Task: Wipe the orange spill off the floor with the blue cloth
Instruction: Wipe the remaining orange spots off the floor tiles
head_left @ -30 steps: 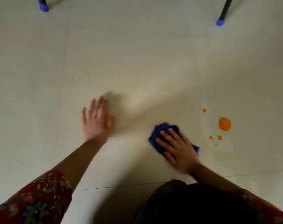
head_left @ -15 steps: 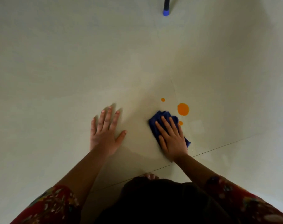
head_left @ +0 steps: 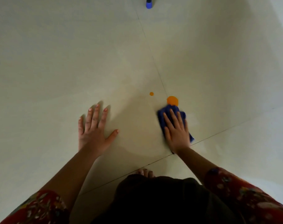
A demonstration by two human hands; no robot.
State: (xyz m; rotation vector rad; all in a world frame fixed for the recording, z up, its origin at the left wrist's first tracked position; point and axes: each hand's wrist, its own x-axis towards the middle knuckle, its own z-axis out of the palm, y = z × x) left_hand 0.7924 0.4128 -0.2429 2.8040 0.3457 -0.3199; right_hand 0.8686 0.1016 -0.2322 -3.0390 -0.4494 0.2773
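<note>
A crumpled blue cloth (head_left: 169, 111) lies on the pale tiled floor (head_left: 89, 62). My right hand (head_left: 177, 131) presses flat on it with straight fingers. The cloth's far edge touches the large orange spill (head_left: 172, 100). A small orange drop (head_left: 151, 93) sits apart to the spill's left. My left hand (head_left: 93, 130) rests flat on the floor to the left, fingers spread, holding nothing.
A dark furniture leg with a blue foot cap (head_left: 149, 4) stands at the top of the view. Tile joints cross the floor near the spill. My toes (head_left: 144, 172) and dark clothing show at the bottom.
My right hand has pushed the cloth forward over the small orange drops until it reached the big spill. The view shifted right. My left hand stays planted on the floor.
</note>
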